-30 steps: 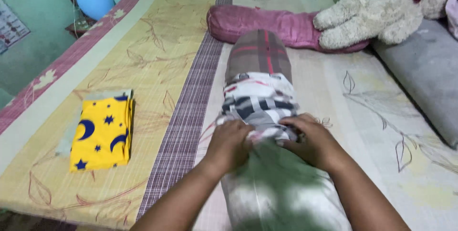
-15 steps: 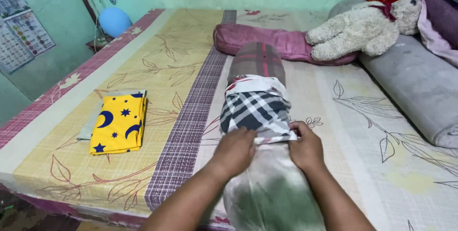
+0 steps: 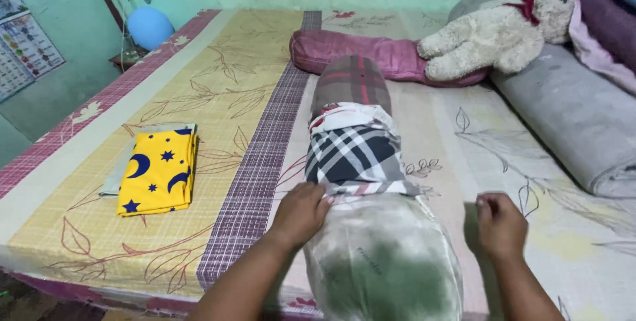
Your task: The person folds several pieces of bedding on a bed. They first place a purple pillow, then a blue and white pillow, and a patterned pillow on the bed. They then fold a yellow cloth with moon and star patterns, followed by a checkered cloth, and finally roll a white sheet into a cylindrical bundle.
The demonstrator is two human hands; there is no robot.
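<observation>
A long bolster pillow (image 3: 381, 255) lies lengthwise on the bed, pale and greenish at the near end. A plaid cover (image 3: 354, 145) in white, black and grey is bunched around its middle, with a brown plaid part farther up. My left hand (image 3: 301, 212) rests on the pillow's left side at the cover's lower edge, fingers on the cloth. Off the pillow to the right, my right hand (image 3: 500, 223) hovers above the bed sheet (image 3: 218, 96) with curled fingers, holding nothing.
A folded yellow cloth with blue moons and stars (image 3: 158, 172) lies at the left. A pink bolster (image 3: 371, 53) and a cream stuffed bear (image 3: 493, 33) are at the far end. A grey rolled mattress (image 3: 576, 119) runs along the right. A blue balloon (image 3: 149, 26) is beside the wall.
The plaid cover has been drawn toward me along the pillow. My right hand has let go of its edge and moved right, off the pillow. My left hand stays at the cover's edge.
</observation>
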